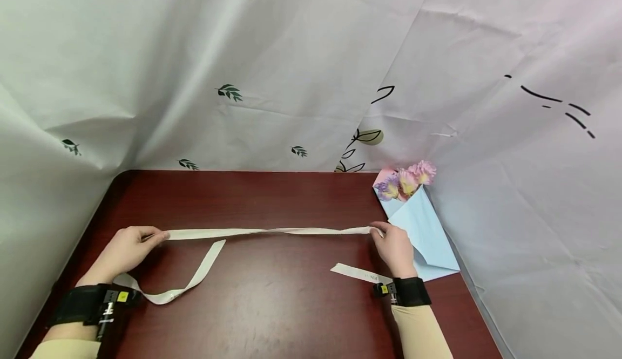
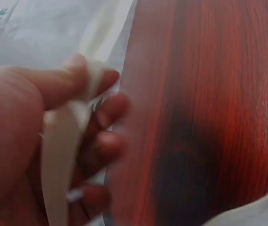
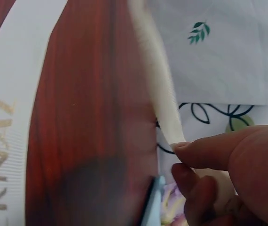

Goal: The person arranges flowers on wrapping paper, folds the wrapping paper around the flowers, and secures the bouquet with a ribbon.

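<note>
A long cream ribbon (image 1: 209,234) stretches nearly straight, with a slight twist, between both hands above the table. My left hand (image 1: 127,248) pinches it between thumb and index finger; in the left wrist view the ribbon (image 2: 61,155) runs down across the palm. Its left tail curves back over the tabletop. My right hand (image 1: 396,246) pinches the other side with thumb and fingertip, and the ribbon (image 3: 164,89) leads away from that pinch in the right wrist view. The right tail lies below that hand and carries printed gold letters, partly cut off by the frame.
Beside the right hand lies a light blue envelope (image 1: 427,229) with pink and purple flowers (image 1: 407,180) at its opening. The dark red wooden table (image 1: 262,305) meets a white patterned cloth (image 1: 272,67) at the back and sides.
</note>
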`<state>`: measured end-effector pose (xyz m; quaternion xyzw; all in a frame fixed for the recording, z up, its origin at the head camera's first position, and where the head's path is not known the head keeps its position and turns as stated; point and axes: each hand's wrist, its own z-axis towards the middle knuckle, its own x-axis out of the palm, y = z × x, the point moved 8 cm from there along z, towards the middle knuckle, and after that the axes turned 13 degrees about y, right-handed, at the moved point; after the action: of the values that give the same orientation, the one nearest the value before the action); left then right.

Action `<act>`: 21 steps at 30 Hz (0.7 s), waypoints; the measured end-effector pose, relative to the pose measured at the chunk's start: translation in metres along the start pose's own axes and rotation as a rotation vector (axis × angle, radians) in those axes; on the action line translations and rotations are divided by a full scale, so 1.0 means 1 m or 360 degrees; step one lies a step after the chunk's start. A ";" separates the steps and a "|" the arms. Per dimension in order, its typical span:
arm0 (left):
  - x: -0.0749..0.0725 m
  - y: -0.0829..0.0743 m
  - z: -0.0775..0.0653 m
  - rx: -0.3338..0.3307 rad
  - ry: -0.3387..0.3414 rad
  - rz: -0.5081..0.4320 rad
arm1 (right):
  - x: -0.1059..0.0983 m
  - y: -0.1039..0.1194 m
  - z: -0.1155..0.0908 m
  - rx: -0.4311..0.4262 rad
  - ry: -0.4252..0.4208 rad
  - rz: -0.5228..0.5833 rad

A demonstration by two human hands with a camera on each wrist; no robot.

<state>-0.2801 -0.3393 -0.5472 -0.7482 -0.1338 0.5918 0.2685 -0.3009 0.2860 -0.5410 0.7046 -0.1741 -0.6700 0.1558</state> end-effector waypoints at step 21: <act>0.066 -0.082 -0.002 0.0297 0.0069 0.0079 | 0.045 0.095 -0.022 -0.0613 0.0423 -0.0134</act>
<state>-0.2515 -0.2386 -0.5549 -0.7357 -0.0537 0.5917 0.3252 -0.2810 0.1810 -0.5365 0.7506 0.0085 -0.5981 0.2807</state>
